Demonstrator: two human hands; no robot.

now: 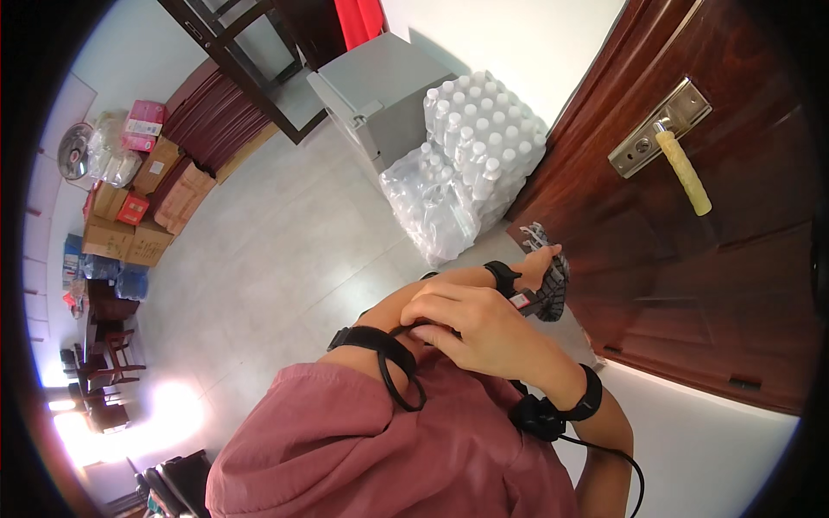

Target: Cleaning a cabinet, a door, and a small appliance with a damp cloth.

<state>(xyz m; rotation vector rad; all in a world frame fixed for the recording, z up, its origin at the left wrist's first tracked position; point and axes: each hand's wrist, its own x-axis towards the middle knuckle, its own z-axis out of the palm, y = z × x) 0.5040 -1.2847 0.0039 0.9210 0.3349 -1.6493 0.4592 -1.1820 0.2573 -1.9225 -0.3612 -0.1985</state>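
Observation:
My left arm reaches up and to the right across the view. At its end my left hand [539, 267] grips a black-and-grey patterned fabric item [552, 292] with pale loose ends, close to the wooden door. A small dark piece with a red and white label [521, 300] is beside that wrist. My right hand [469, 327] is bent over the left arm, thumb and fingers pinched around a black cable [387, 382]. The cable loops by a black strap [372, 343] on my left upper arm. Another black strap [499, 275] circles the left wrist. A black device [539, 417] is strapped to my right wrist.
The dark red wooden door [725, 285] has a yellow-covered handle [683, 171]. Plastic-wrapped water bottles [486, 139] stand by the wall, beside a grey refrigerator [382, 71]. Cardboard boxes [123, 239] are stacked across the tiled floor [278, 226]. A wooden chair [120, 356] is at far left.

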